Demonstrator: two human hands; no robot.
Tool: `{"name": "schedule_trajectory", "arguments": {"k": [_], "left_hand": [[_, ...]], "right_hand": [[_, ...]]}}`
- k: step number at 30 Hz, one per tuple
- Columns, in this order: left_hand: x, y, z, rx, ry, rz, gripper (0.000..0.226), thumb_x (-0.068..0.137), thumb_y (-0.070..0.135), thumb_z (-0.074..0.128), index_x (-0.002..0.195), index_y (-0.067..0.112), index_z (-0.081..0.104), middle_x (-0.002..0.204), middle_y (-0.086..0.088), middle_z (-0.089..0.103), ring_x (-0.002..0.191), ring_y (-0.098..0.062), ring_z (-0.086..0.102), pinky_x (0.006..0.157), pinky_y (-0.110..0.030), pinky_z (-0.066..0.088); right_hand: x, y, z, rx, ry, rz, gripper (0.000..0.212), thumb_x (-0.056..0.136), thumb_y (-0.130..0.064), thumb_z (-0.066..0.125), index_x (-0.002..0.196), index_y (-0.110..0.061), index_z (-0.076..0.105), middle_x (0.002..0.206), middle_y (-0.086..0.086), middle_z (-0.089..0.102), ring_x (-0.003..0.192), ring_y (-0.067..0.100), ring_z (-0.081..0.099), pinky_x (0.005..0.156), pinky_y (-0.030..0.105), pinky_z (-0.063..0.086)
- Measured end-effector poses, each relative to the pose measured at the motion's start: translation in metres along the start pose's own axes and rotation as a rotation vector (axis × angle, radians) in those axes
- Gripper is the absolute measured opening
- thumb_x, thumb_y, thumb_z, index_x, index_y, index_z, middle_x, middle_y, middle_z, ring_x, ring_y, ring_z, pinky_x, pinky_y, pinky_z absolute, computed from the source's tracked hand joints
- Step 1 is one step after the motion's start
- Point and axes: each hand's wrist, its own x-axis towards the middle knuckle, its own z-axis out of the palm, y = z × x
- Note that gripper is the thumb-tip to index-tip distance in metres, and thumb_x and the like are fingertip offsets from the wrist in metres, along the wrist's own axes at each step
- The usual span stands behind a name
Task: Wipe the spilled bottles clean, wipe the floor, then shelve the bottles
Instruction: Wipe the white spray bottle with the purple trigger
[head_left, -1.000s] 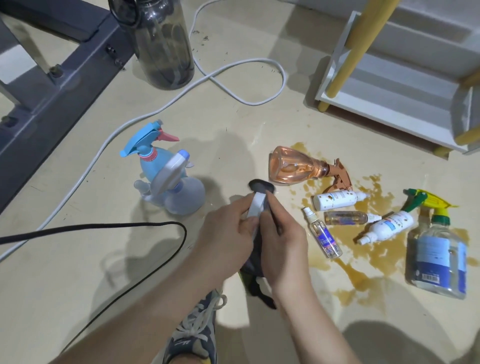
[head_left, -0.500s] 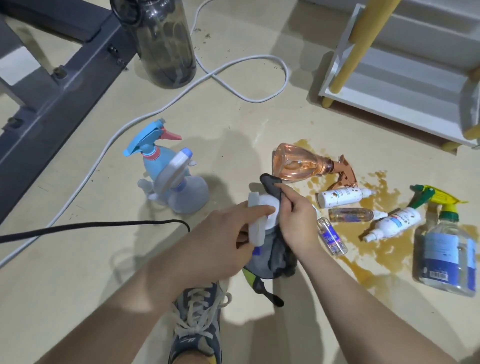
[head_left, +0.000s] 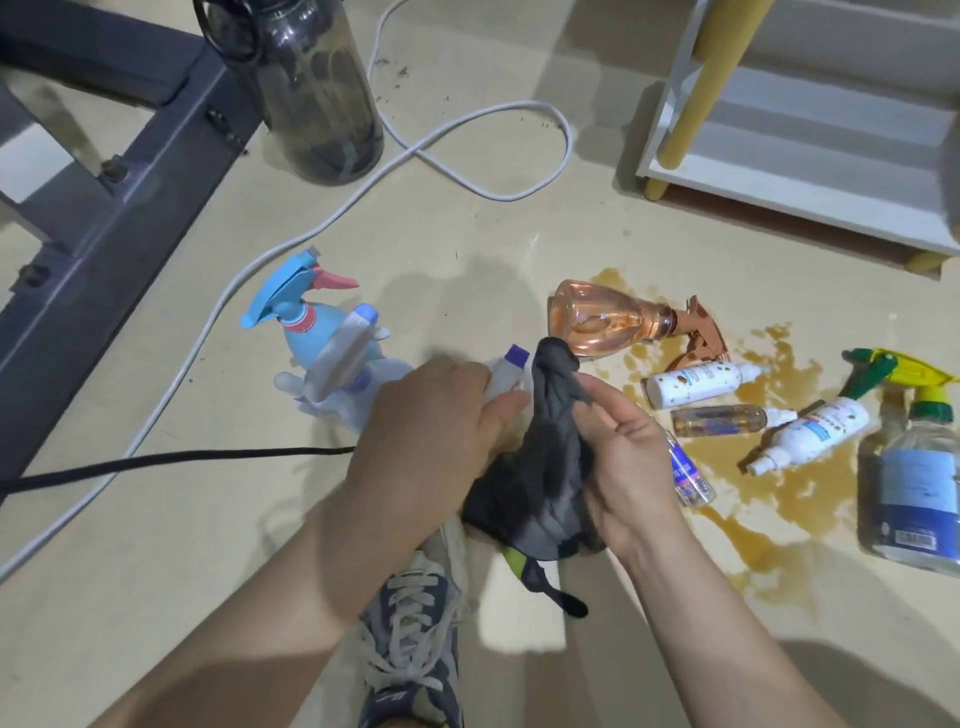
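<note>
My left hand (head_left: 431, 421) grips a small white bottle with a purple cap (head_left: 506, 371) above the floor. My right hand (head_left: 621, 457) holds a dark grey cloth (head_left: 540, 467) against that bottle. To the right, a brown spill (head_left: 769, 499) spreads over the beige floor. In it lie an orange spray bottle (head_left: 602, 319), two white bottles (head_left: 696, 384) (head_left: 810, 434), an amber bottle (head_left: 722, 421) and a small clear bottle (head_left: 691, 478). A large clear bottle with a green and yellow trigger (head_left: 914, 467) lies at the far right. The white shelf (head_left: 810, 171) stands behind.
A blue spray bottle (head_left: 296, 317) and another pale bottle (head_left: 343, 358) stand upright at the left. A dark water bottle (head_left: 317, 93), a white cable (head_left: 467, 156), a black cable (head_left: 171, 462) and a grey metal frame (head_left: 104, 208) lie around. My shoe (head_left: 415, 639) is below the hands.
The bottle in my left hand has turned so its purple cap shows. My right hand has slid with the cloth from the bottle's top down to its right side.
</note>
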Motion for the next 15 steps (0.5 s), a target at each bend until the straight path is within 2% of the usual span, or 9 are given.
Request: {"name": "schedule_trajectory", "arguments": {"k": [2, 3, 5, 7, 9, 10, 12, 13, 15], "left_hand": [[0.003, -0.001, 0.003, -0.179, 0.025, -0.028, 0.024, 0.097, 0.045, 0.044, 0.086, 0.025, 0.049, 0.079, 0.006, 0.045, 0.074, -0.015, 0.051, 0.062, -0.027, 0.035], [0.004, -0.003, 0.007, -0.248, 0.015, -0.028, 0.018, 0.098, 0.039, 0.044, 0.091, 0.024, 0.051, 0.084, 0.005, 0.047, 0.075, -0.013, 0.052, 0.063, -0.023, 0.037], [0.003, -0.004, 0.01, -0.479, -0.05, -0.099, 0.016, 0.099, 0.028, 0.044, 0.1, 0.019, 0.056, 0.094, 0.0, 0.052, 0.082, -0.013, 0.057, 0.073, -0.018, 0.046], [0.001, 0.001, 0.001, -0.934, -0.172, -0.221, 0.024, 0.1, 0.022, 0.043, 0.112, 0.017, 0.063, 0.106, -0.012, 0.063, 0.092, -0.02, 0.068, 0.086, -0.034, 0.056], [0.0, 0.007, -0.008, -1.27, -0.246, -0.374, 0.027, 0.1, 0.024, 0.044, 0.115, 0.013, 0.064, 0.109, -0.015, 0.069, 0.095, -0.026, 0.07, 0.088, -0.041, 0.057], [0.002, 0.009, -0.007, -1.257, -0.217, -0.411, 0.03, 0.098, 0.036, 0.046, 0.113, 0.017, 0.064, 0.106, -0.011, 0.07, 0.094, -0.026, 0.07, 0.088, -0.044, 0.057], [0.007, 0.01, -0.002, -0.913, -0.117, -0.313, 0.043, 0.087, 0.063, 0.043, 0.101, 0.027, 0.062, 0.095, -0.001, 0.071, 0.09, -0.021, 0.07, 0.083, -0.048, 0.057], [0.008, 0.011, 0.0, -0.742, -0.075, -0.251, 0.045, 0.086, 0.066, 0.04, 0.097, 0.028, 0.06, 0.089, 0.002, 0.07, 0.087, -0.019, 0.068, 0.08, -0.049, 0.056], [0.013, 0.012, 0.002, -0.573, -0.012, -0.211, 0.038, 0.096, 0.053, 0.038, 0.095, 0.023, 0.061, 0.082, 0.003, 0.066, 0.083, -0.019, 0.064, 0.076, -0.045, 0.054]], "right_hand": [[-0.025, -0.014, 0.016, 0.085, -0.101, -0.096, 0.03, 0.097, 0.004, 0.05, 0.12, -0.005, 0.066, 0.108, 0.011, 0.074, 0.1, 0.022, 0.069, 0.091, 0.035, 0.055], [-0.037, -0.019, 0.026, -0.005, -0.148, -0.21, 0.032, 0.097, 0.001, 0.05, 0.123, -0.01, 0.066, 0.113, 0.003, 0.073, 0.107, 0.013, 0.067, 0.093, 0.026, 0.053], [-0.044, -0.013, 0.041, -0.342, -0.181, -0.469, 0.037, 0.098, -0.01, 0.051, 0.129, -0.027, 0.062, 0.131, -0.02, 0.058, 0.123, -0.006, 0.05, 0.101, 0.012, 0.037], [-0.037, -0.007, 0.045, -0.59, -0.158, -0.632, 0.043, 0.097, -0.015, 0.047, 0.135, -0.033, 0.054, 0.141, -0.025, 0.045, 0.132, -0.007, 0.034, 0.106, 0.007, 0.023], [-0.029, -0.004, 0.039, -0.721, -0.169, -0.715, 0.046, 0.096, -0.011, 0.05, 0.138, -0.028, 0.054, 0.144, -0.012, 0.05, 0.133, 0.003, 0.035, 0.108, 0.01, 0.023], [-0.03, -0.005, 0.036, -0.754, -0.18, -0.728, 0.048, 0.093, -0.01, 0.055, 0.138, -0.026, 0.055, 0.14, -0.011, 0.054, 0.13, 0.006, 0.04, 0.107, 0.012, 0.027], [-0.038, -0.006, 0.032, -0.704, -0.184, -0.671, 0.053, 0.085, -0.007, 0.066, 0.132, -0.032, 0.059, 0.121, -0.026, 0.06, 0.117, 0.007, 0.051, 0.099, 0.018, 0.04], [-0.041, -0.007, 0.031, -0.64, -0.169, -0.614, 0.055, 0.081, -0.006, 0.07, 0.127, -0.034, 0.06, 0.113, -0.029, 0.061, 0.112, 0.006, 0.055, 0.096, 0.023, 0.046], [-0.043, -0.011, 0.026, -0.496, -0.147, -0.489, 0.058, 0.077, -0.003, 0.076, 0.125, -0.03, 0.057, 0.113, -0.024, 0.065, 0.11, 0.006, 0.061, 0.094, 0.035, 0.053]]}}
